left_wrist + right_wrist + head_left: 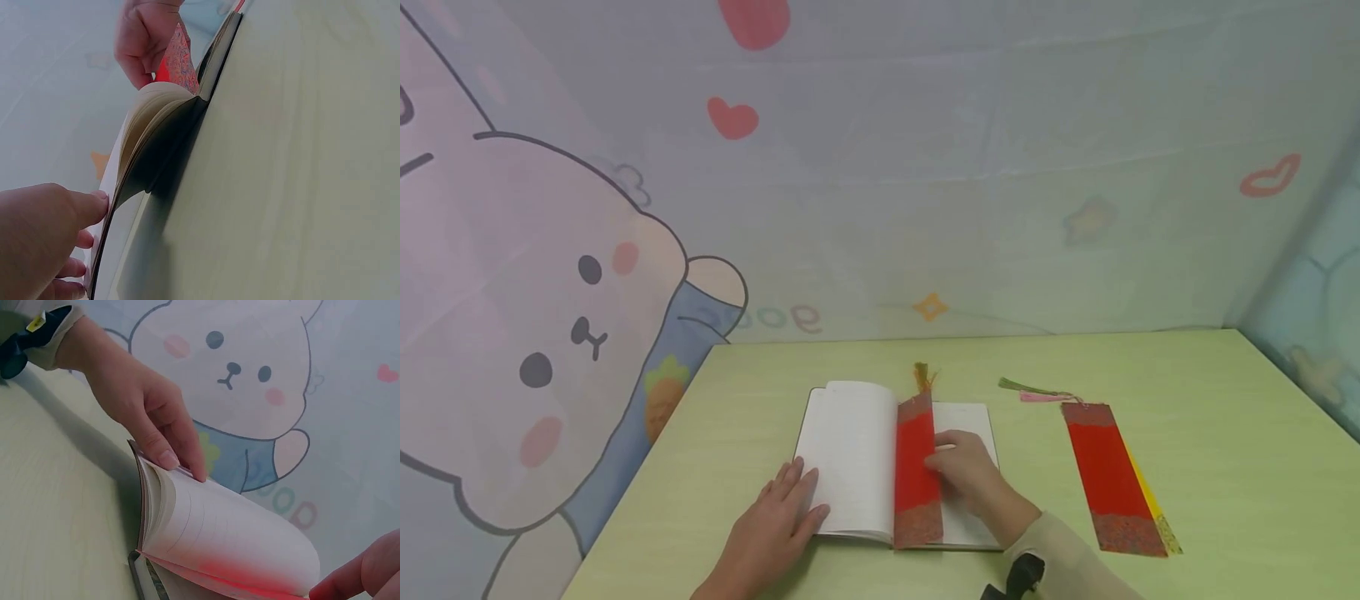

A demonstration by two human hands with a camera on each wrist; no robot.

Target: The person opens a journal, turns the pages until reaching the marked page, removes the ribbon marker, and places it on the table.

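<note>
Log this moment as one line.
left hand: on open notebook; right hand: holding red bookmark over notebook; table: another red bookmark, yellow bookmark

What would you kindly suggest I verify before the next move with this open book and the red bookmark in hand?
1. Open book spread on the table: ok.
2. Left grip on the left page's outer edge: ok.
3. Right grip on the held bookmark: ok, pinching its right edge.
4. Held bookmark flat on the page: not ok, right edge raised.
5. Its inner edge seated fully in the fold: cannot tell.
6. Other red bookmark and yellow bookmark apart from the book: ok.
</note>
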